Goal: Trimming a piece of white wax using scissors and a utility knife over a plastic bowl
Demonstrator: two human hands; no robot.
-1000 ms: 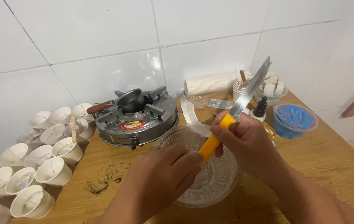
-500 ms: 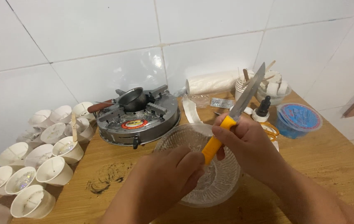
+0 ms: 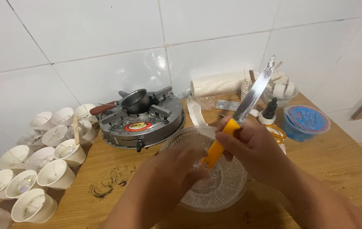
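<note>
I saw the knife keep its blade tilted up toward the far right, hardly shifted from a second earlier, my right hand clenched on its yellow handle. My left hand stayed curled inside the glass bowl on the counter; what it gripped was hidden.

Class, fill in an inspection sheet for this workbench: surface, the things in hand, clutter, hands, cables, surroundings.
Surface: wooden table, dark smudge left of the bowl.
Things in hand: yellow-handled knife, blade pointing up and away; glass bowl beneath both hands.
Clutter: white paper cups, small stove with a little pot, blue lidded tub, dropper bottle, white roll.
Hands: right hand grips the knife; left hand over the bowl.
Cables: nothing seen.
Surroundings: white tiled wall.
</note>
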